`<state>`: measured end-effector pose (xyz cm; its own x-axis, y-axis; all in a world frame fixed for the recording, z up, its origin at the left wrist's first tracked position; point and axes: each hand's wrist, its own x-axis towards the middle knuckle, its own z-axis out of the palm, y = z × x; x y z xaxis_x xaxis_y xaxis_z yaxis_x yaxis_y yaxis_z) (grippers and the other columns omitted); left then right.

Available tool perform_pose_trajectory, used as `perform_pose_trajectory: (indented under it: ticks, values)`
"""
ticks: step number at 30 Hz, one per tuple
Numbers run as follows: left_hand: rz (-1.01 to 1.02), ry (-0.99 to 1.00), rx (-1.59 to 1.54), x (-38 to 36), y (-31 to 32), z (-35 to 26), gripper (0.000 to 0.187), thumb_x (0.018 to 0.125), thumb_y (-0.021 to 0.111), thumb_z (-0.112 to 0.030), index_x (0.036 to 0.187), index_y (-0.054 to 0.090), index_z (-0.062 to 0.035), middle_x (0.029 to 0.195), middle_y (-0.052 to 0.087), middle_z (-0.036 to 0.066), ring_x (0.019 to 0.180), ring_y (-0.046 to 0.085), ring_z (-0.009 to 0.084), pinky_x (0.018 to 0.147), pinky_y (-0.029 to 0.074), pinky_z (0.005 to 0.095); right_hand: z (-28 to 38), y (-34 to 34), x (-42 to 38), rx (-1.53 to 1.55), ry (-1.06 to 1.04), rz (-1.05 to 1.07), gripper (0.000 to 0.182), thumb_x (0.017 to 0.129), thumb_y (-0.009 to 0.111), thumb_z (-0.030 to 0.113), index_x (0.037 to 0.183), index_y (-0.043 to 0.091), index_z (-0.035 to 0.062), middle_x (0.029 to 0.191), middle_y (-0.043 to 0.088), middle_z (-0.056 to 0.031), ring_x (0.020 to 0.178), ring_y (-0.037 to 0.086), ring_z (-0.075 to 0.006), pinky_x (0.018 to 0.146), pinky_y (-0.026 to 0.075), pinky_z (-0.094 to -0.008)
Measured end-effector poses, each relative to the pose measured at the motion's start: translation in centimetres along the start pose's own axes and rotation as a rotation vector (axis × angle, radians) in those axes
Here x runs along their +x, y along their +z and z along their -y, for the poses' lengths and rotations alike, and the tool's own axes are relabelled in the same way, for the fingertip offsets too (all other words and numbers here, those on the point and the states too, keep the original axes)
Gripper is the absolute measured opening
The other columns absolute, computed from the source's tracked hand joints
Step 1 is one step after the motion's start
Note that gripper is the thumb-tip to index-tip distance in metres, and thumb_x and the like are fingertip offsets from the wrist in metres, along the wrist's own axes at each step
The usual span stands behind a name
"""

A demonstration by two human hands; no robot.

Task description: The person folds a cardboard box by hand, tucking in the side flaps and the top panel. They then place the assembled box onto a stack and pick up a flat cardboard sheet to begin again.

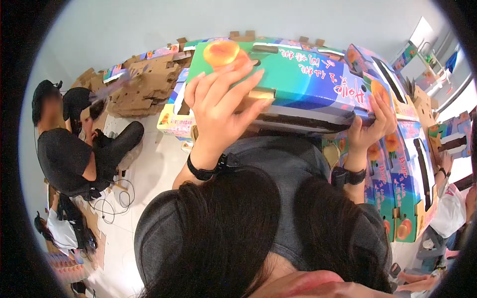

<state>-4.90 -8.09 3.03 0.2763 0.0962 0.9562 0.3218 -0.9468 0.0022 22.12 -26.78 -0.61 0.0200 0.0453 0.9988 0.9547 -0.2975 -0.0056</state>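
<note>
Here, in the head view, the pale floor [149,174] lies under a plain grey wall [124,30], with a heap of flat brown cardboard [144,84] at its foot and one seated person in black [64,154] beside it. One printed fruit box [308,84] is held up over the person's lap, just above a stack of two or more like boxes [405,184]. Two hands hold it: the left hand [218,109] with fingers spread flat across its near face, the right hand [375,121] curled round its right end.
</note>
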Motion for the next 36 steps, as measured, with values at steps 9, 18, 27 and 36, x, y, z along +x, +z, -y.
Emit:
perform_pose_trajectory:
  ticks: [9, 18, 27, 36]
  values:
    - [-0.070, 0.000, -0.025, 0.0, 1.8, 1.0, 0.036, 0.077, 0.080, -0.044, 0.104, 0.078, -0.0212, 0.113, 0.072, -0.009, 0.102, 0.059, 0.0146, 0.103, 0.029, 0.0374, 0.3, 0.4, 0.0, -0.055, 0.018, -0.011, 0.065, 0.092, 0.053, 0.073, 0.117, 0.072, 0.0153, 0.121, 0.069, -0.0019, 0.119, 0.058, -0.0212, 0.111, 0.028, -0.0433]
    - [-0.706, 0.126, -0.213, -0.9, 1.5, -0.3, 0.023, 0.087, 0.071, -0.032, 0.101, 0.071, -0.0142, 0.107, 0.073, 0.005, 0.107, 0.063, 0.0240, 0.104, 0.036, 0.0437, -0.5, 0.0, 0.4, -0.049, -0.012, 0.007, 0.060, 0.092, 0.059, 0.065, 0.118, 0.071, 0.0120, 0.121, 0.069, -0.0049, 0.116, 0.057, -0.0254, 0.106, 0.032, -0.0428]
    - [0.143, 0.162, -0.566, -5.0, 7.4, 1.9, 0.027, 0.073, 0.080, -0.026, 0.094, 0.071, -0.0114, 0.105, 0.072, 0.006, 0.103, 0.068, 0.0298, 0.090, 0.049, 0.0449, -2.3, 3.7, 2.5, -0.037, -0.006, 0.020, 0.045, 0.088, 0.072, 0.048, 0.113, 0.071, 0.0106, 0.120, 0.069, -0.0064, 0.116, 0.056, -0.0263, 0.105, 0.032, -0.0426]
    - [0.319, 0.178, -0.336, -5.1, 11.4, 2.6, 0.039, 0.083, 0.071, -0.038, 0.108, 0.068, -0.0086, 0.105, 0.067, 0.008, 0.102, 0.062, 0.0292, 0.092, 0.044, 0.0440, -2.7, 8.5, 5.6, -0.093, 0.006, 0.063, 0.033, 0.089, 0.072, 0.033, 0.111, 0.069, 0.0082, 0.123, 0.065, -0.0101, 0.117, 0.057, -0.0279, 0.114, 0.030, -0.0506]
